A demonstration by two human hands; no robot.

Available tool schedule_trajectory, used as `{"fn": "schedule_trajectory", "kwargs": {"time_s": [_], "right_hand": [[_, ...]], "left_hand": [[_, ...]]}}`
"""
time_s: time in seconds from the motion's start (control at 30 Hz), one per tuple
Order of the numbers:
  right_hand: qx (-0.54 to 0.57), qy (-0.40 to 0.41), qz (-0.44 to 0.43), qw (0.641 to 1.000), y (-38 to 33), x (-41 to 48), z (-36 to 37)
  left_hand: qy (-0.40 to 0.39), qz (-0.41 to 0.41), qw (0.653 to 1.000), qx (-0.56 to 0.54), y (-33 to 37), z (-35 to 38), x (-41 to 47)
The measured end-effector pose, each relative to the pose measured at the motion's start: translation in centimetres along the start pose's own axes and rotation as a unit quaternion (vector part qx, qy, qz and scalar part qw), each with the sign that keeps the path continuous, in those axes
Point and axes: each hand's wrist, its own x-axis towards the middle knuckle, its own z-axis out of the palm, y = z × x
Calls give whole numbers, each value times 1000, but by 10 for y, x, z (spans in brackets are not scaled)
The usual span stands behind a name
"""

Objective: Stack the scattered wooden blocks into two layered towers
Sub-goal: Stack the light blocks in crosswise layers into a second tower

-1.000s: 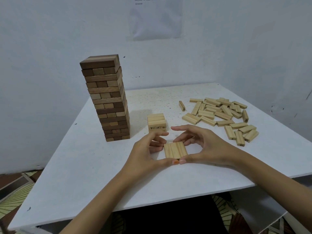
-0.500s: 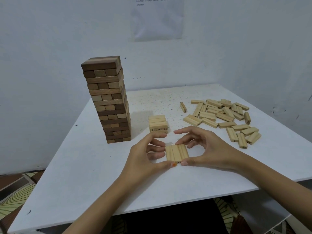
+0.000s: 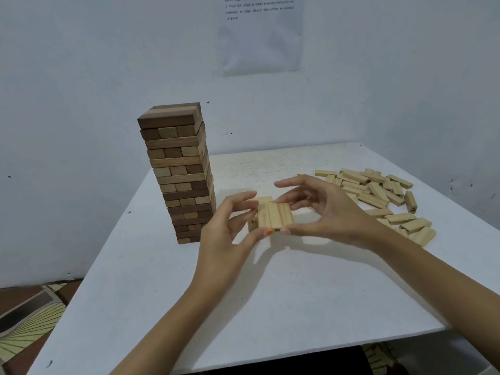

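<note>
A row of three pale wooden blocks (image 3: 274,215) is lifted off the table, pinched between both hands. My left hand (image 3: 227,228) grips its left side and near edge with thumb and fingers. My right hand (image 3: 322,209) holds the right side, thumb at the near edge, fingers arched over the top. Right behind the lifted row stands a short pale stack (image 3: 263,200), mostly hidden by it. A tall tower of dark and light brown blocks (image 3: 180,171) stands to the left. Several loose pale blocks (image 3: 378,193) lie scattered at the right.
The white table (image 3: 270,307) stands in a corner against white walls, with its near edge close to me. A printed sheet (image 3: 261,36) hangs on the back wall. Patterned floor (image 3: 29,320) shows at the lower left.
Both hands have lifted the row of three blocks off the table and carried it away from me, up to the short pale stack.
</note>
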Motion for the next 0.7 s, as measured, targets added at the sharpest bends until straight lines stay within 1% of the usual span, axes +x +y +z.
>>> {"fn": "schedule_trajectory", "kwargs": {"time_s": [0.13,0.3,0.5,0.7], "right_hand": [[-9,-5,3,1000,-2,27,-2],[-5,-14,14,1000,13,48,5],[-16,-15,20,1000,26,50,10],[-32,-13,20,999,29,51,10]], "left_hand": [[24,8,1000,14,-5,5,15],[43,3,998,44,-16,10,27],[41,-24,998,46,-23,8,30],[43,-30,998,42,-26,9,32]]}}
